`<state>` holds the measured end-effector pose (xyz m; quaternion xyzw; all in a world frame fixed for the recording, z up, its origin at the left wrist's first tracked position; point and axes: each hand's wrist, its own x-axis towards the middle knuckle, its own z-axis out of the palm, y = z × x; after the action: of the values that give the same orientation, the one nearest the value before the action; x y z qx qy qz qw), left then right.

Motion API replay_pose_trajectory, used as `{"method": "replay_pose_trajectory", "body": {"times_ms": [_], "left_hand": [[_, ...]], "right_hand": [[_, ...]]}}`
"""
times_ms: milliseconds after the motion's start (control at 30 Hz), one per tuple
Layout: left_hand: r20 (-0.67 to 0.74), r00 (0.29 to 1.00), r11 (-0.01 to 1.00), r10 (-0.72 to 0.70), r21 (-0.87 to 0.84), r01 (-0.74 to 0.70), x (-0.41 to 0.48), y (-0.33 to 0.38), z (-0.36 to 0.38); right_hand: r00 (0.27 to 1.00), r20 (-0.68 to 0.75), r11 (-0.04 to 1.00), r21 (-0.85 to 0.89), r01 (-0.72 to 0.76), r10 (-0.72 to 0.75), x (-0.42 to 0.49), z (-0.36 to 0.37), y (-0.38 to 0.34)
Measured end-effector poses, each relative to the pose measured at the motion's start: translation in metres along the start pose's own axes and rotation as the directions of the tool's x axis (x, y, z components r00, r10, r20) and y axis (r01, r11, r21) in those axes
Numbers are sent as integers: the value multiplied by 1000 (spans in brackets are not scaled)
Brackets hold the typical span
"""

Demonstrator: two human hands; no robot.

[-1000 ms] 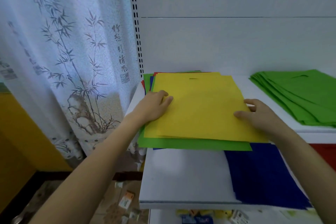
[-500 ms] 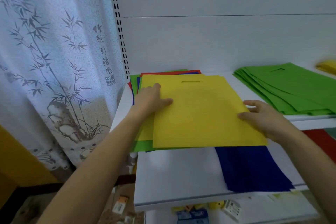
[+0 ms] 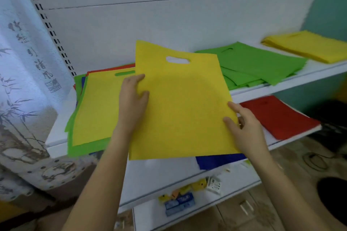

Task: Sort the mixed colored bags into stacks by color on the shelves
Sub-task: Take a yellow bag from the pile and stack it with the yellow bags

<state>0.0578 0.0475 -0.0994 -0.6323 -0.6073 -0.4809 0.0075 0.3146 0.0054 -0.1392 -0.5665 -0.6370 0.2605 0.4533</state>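
A yellow bag (image 3: 184,103) with a cut-out handle is lifted off the mixed pile, tilted up toward the right. My left hand (image 3: 134,99) grips its left edge, fingers on top. My right hand (image 3: 242,127) pinches its lower right edge. The mixed pile (image 3: 93,108) lies on the top shelf at the left, with another yellow bag on top and green, blue and red edges showing beneath. A green stack (image 3: 262,63) lies on the same shelf to the right, and a yellow stack (image 3: 308,45) sits at the far right.
A red stack (image 3: 277,116) lies on the lower shelf (image 3: 161,174) at the right, and a blue stack (image 3: 216,161) shows under the held bag. A bamboo-print curtain (image 3: 24,80) hangs at the left. Small packets (image 3: 180,202) lie on the bottom shelf.
Both hands have lifted the top yellow bag off the mixed pile and carried it rightward. The view has swung right, bringing the yellow and red stacks into sight.
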Motion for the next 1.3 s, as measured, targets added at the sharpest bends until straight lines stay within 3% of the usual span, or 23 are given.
{"method": "replay_pose_trajectory", "body": {"times_ms": [167, 333, 600, 933, 1100, 1300], "left_hand": [[15, 995, 990, 102, -95, -100, -27, 78, 77], [58, 998, 974, 7, -227, 6, -61, 179, 168], [155, 985, 966, 74, -255, -32, -68, 296, 283], [18, 1000, 967, 11, -255, -6, 52, 349, 384], [51, 997, 964, -62, -257, 74, 117, 361, 439], [126, 972, 971, -197, -113, 211, 178, 381, 501]], "right_hand": [[986, -150, 997, 22, -70, 72, -24, -78, 68], [967, -235, 991, -69, -114, 95, -28, -178, 141], [954, -277, 981, -115, -154, 117, -1, -307, 226], [969, -246, 991, -134, 4, -38, 172, -391, 247], [974, -209, 984, -171, 48, -84, 260, -421, 263], [989, -131, 972, -231, 40, -72, 370, -460, 290]]}}
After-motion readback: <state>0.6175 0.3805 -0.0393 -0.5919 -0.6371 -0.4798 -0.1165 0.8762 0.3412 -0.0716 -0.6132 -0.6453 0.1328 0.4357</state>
